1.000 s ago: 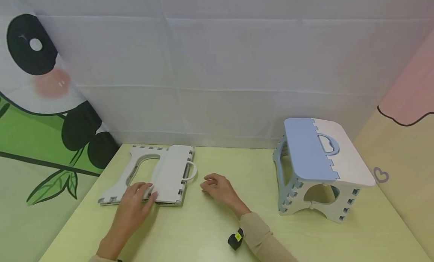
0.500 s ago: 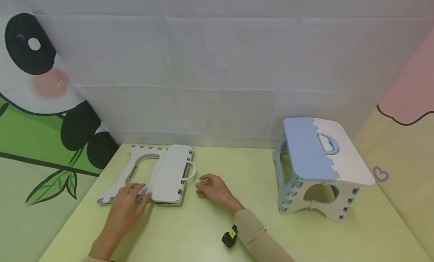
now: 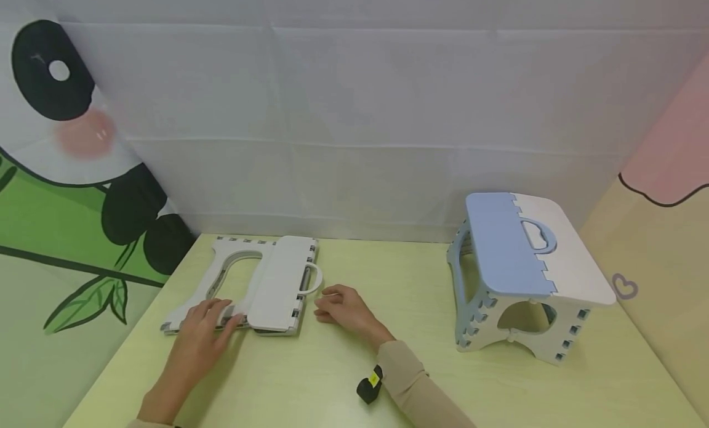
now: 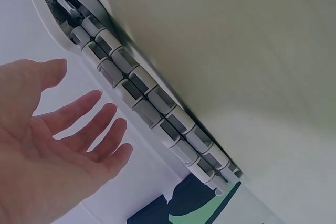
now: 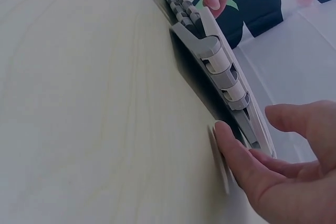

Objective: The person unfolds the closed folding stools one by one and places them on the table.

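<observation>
A grey-white folding stool (image 3: pixel 279 286) lies folded flat on the left of the table, its loop handle (image 3: pixel 318 279) pointing right. My left hand (image 3: pixel 194 339) is over the near edge of its leg part, fingers spread and relaxed. The left wrist view shows this hand (image 4: pixel 58 145) empty beside the hinge row (image 4: pixel 142 87). Just right of the handle is my right hand (image 3: pixel 346 311), fingers loosely bent and holding nothing. In the right wrist view, this hand's index fingertip (image 5: pixel 221 129) is close to the handle (image 5: pixel 218 156); whether they touch I cannot tell.
A blue and white folding stool (image 3: pixel 506 249) stands unfolded at the right of the table (image 3: pixel 310 385). Behind the table hangs a pale cloth (image 3: pixel 360 108) with printed cartoon figures at the sides. A black wrist device (image 3: pixel 369 385) is by the right sleeve (image 3: pixel 412 379).
My left hand has shifted left along the folded stool's near edge, off its top panel. My right hand has moved a little left, closer to the handle. Both stools have stayed put.
</observation>
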Demonstrator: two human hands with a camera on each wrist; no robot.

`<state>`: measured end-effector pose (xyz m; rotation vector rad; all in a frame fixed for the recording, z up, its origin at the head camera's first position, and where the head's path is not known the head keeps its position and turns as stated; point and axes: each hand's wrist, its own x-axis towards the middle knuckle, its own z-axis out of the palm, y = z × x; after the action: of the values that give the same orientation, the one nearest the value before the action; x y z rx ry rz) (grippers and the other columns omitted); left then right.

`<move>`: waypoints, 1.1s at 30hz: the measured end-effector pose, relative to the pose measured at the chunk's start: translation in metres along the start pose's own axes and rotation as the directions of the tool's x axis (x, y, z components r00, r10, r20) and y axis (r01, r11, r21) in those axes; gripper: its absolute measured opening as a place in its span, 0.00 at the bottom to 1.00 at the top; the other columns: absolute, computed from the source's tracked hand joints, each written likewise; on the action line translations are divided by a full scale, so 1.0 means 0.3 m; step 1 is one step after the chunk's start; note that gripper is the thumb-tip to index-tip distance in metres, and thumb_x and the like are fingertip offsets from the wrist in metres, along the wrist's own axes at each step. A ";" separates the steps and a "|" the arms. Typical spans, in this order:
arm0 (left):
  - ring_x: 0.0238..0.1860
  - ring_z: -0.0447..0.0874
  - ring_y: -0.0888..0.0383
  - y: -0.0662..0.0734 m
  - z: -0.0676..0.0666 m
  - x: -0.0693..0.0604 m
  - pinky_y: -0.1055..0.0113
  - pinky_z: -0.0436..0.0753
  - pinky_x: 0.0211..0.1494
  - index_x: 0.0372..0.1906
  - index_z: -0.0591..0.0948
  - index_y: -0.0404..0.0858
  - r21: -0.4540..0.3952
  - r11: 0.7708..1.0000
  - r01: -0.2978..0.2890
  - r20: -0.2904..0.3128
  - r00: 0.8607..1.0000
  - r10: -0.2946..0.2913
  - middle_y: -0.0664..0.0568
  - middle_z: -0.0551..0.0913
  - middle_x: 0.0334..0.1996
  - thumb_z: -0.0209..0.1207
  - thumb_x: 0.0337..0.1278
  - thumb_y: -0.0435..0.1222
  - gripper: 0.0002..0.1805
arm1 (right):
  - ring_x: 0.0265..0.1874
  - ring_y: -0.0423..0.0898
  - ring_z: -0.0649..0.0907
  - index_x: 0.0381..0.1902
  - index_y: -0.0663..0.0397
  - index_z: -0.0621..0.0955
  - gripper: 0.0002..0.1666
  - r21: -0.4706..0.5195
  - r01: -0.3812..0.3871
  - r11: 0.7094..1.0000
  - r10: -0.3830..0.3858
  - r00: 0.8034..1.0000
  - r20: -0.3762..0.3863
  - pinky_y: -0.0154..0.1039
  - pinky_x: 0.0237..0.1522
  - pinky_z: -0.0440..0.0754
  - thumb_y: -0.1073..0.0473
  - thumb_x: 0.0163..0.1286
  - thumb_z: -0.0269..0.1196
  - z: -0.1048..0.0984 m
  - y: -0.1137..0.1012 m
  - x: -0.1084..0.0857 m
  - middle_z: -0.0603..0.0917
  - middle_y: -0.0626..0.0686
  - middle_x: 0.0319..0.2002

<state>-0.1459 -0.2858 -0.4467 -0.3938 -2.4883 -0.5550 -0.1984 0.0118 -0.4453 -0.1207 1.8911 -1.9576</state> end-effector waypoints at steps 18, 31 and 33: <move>0.54 0.75 0.30 -0.025 -0.020 -0.012 0.35 0.73 0.56 0.52 0.80 0.24 0.013 1.000 0.014 0.063 0.998 -0.015 0.30 0.81 0.49 0.74 0.52 0.32 0.24 | 0.52 0.57 0.87 0.71 0.74 0.65 0.32 0.114 -0.019 0.993 0.017 1.000 0.025 0.42 0.54 0.86 0.64 0.77 0.62 0.031 0.010 0.037 0.84 0.66 0.55; 0.59 0.72 0.30 -0.037 -0.018 -0.019 0.33 0.71 0.59 0.57 0.79 0.27 -0.048 0.999 0.009 0.153 0.988 -0.001 0.31 0.80 0.54 0.71 0.61 0.36 0.24 | 0.53 0.55 0.86 0.70 0.77 0.65 0.30 0.173 0.036 0.984 -0.032 0.999 -0.029 0.41 0.58 0.84 0.71 0.75 0.60 0.056 0.005 0.071 0.85 0.65 0.53; 0.59 0.73 0.31 -0.035 -0.018 -0.018 0.33 0.71 0.59 0.57 0.79 0.28 -0.065 0.998 0.003 0.161 0.987 0.008 0.31 0.79 0.55 0.71 0.60 0.36 0.25 | 0.53 0.56 0.86 0.70 0.78 0.65 0.29 0.184 0.038 0.982 -0.032 0.999 -0.036 0.42 0.58 0.84 0.72 0.75 0.59 0.060 0.004 0.073 0.84 0.67 0.54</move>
<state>-0.1432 -0.2984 -0.4490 -0.4844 -2.6290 -0.6271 -0.2121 -0.0128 -0.4499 -0.0684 1.7275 -2.1592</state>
